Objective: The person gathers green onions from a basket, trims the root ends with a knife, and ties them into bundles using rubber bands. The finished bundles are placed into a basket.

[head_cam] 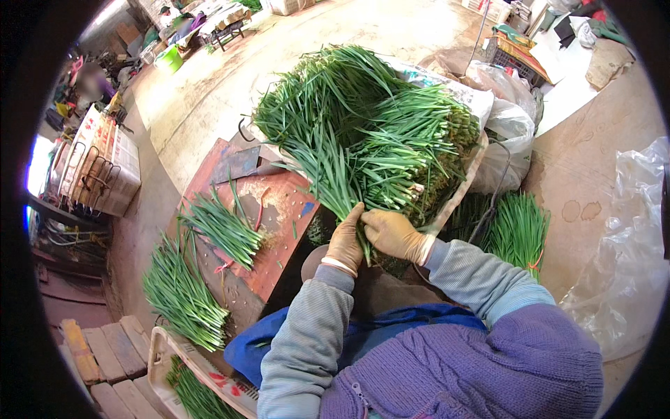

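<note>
My left hand (pixel 346 242), in a tan glove, is closed around a small bunch of garlic chives (pixel 335 188), with the thumb on top. The leaves point up and away, and the pale stem ends (pixel 365 251) stick out below the fist. My right hand (pixel 396 234), gloved alike, pinches at the same stems from the right, its fingertips partly hidden. Just beyond both hands lies a large heap of garlic chives (pixel 324 99) in a lined crate (pixel 460 183). Roots and brown debris cling to the stem ends on its right side.
Left of me, a low reddish board (pixel 277 262) bears loose chives (pixel 225 228) and a metal blade (pixel 238 166). Another pile (pixel 183 293) lies nearer, above a white plastic crate (pixel 157 361). Tied chives (pixel 518 230) and plastic sheeting (pixel 617 272) are at right. People sit farther back.
</note>
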Available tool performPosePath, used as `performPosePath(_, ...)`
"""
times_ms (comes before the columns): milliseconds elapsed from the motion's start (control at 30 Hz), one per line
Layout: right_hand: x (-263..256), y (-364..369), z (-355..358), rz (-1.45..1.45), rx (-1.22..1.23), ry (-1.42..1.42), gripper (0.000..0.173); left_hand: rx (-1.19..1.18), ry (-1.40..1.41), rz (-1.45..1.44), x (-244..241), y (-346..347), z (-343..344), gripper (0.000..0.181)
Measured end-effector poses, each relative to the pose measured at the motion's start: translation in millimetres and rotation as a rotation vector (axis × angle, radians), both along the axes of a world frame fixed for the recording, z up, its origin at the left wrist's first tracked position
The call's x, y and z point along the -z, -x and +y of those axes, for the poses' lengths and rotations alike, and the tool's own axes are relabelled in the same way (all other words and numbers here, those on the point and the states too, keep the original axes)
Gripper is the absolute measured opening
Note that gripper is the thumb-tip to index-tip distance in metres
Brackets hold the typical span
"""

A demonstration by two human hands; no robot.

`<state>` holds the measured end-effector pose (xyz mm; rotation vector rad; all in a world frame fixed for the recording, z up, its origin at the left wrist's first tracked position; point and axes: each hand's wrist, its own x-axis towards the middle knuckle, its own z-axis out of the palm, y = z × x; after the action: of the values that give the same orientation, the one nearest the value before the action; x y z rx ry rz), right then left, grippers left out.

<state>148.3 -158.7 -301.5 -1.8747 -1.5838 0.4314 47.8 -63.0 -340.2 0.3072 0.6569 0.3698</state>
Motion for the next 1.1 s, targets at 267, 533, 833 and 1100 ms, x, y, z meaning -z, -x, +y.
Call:
performPosePath(267, -73, -69, 4, -0.290, 0.349, -0.224, 0.023, -0.026, -0.012, -0.008, -34, 24, 1, 0.013)
performPosePath(533, -86, -53, -10, 0.572, -0.046, 0.024, 0.040, 0.086, -0.162, -0.188, -125, 57, -30, 0.028)
performPosePath(833, -80, 7, -15, 1.661, -0.371, 0.120, 0.091, 0.339, -0.231, -0.228, -140, 80, -75, 0.023)
performPosePath(1100, -122, 44, -1, 1.715, -0.202, -0.030, 0.047, 0.432, -0.286, -0.336, -103, 131, -80, 0.034)
